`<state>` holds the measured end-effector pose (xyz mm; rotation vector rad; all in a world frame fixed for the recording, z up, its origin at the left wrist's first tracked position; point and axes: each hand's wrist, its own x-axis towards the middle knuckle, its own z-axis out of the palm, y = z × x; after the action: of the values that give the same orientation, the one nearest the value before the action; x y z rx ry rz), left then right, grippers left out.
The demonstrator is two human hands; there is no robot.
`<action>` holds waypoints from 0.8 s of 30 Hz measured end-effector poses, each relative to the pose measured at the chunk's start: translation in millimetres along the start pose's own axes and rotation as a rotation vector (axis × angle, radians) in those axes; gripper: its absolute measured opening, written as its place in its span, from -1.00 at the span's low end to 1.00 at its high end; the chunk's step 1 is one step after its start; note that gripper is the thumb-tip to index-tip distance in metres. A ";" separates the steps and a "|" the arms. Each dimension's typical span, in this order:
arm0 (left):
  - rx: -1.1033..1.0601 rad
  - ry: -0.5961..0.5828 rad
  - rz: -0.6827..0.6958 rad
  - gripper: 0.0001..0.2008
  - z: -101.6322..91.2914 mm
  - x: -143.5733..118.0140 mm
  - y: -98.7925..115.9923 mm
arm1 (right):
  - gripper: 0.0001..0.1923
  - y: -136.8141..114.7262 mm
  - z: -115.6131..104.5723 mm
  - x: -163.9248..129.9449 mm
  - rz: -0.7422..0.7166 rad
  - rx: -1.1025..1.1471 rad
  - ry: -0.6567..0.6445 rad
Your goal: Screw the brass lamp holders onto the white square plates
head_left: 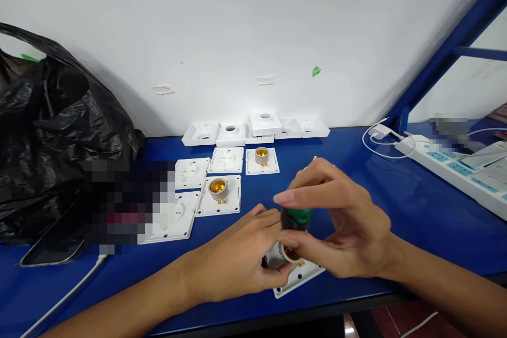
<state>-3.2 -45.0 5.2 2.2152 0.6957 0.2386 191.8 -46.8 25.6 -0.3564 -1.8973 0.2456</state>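
My right hand (340,216) grips a green-handled screwdriver (297,218), held upright over a lamp socket with a brass insert (290,254). That socket sits on a white square plate (299,277) near the front edge of the blue table (356,169). My left hand (241,253) pinches the socket and steadies the plate from the left. The screwdriver's tip is hidden inside the socket.
Behind lie several white plates, two with brass sockets (218,190) (262,156), and a row of white covers (253,129) along the wall. A black plastic bag (51,137) fills the left. A white power strip (455,169) and a charger with cable (380,134) lie on the right.
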 end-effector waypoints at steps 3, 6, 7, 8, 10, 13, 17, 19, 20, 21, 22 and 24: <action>-0.010 0.009 -0.028 -0.79 0.3 -0.4 -0.3 | -0.67 2.5 0.1 -2.4 -0.039 -0.054 0.009; -0.005 0.010 0.009 -0.81 0.5 -0.5 -0.7 | -0.66 4.7 1.4 -4.2 -0.067 -0.004 -0.064; 0.002 0.012 0.016 -0.81 0.5 -0.6 -0.7 | -0.66 4.6 2.3 -4.6 -0.061 0.022 -0.053; 0.008 0.012 0.014 -0.81 0.5 -0.7 -0.7 | -0.65 4.0 3.2 -5.1 -0.055 0.036 -0.017; 0.015 0.008 -0.015 -0.80 0.6 -1.0 -0.4 | -0.60 1.9 4.1 -5.8 -0.030 0.010 0.071; 0.000 -0.003 -0.031 -0.75 1.0 -1.4 -0.3 | -0.67 0.1 2.6 -5.8 -0.013 -0.102 0.034; 0.007 0.013 0.035 -0.73 1.2 -1.0 -1.1 | -0.73 0.7 0.1 -3.9 -0.106 -0.115 -0.077; 0.011 0.011 0.023 -0.79 1.0 -0.9 -1.3 | -0.73 -0.3 0.4 -3.4 -0.060 -0.047 -0.070; 0.008 0.007 0.003 -0.81 0.8 -0.9 -1.2 | -0.73 -1.2 0.7 -3.3 -0.030 -0.031 -0.032; 0.001 0.002 -0.015 -0.82 0.8 -1.0 -0.9 | -0.72 -2.1 0.9 -3.4 -0.010 -0.037 0.003; -0.007 -0.003 -0.025 -0.81 0.8 -1.1 -0.6 | -0.70 -2.7 1.0 -3.4 -0.015 -0.052 0.040; -0.021 -0.007 -0.021 -0.73 1.2 -1.3 -0.2 | -0.68 -2.6 0.7 -3.3 -0.036 -0.085 0.009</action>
<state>-3.9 -46.3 4.3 2.1864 0.7087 0.2261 191.9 -50.4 23.3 -0.3788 -1.9076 0.1396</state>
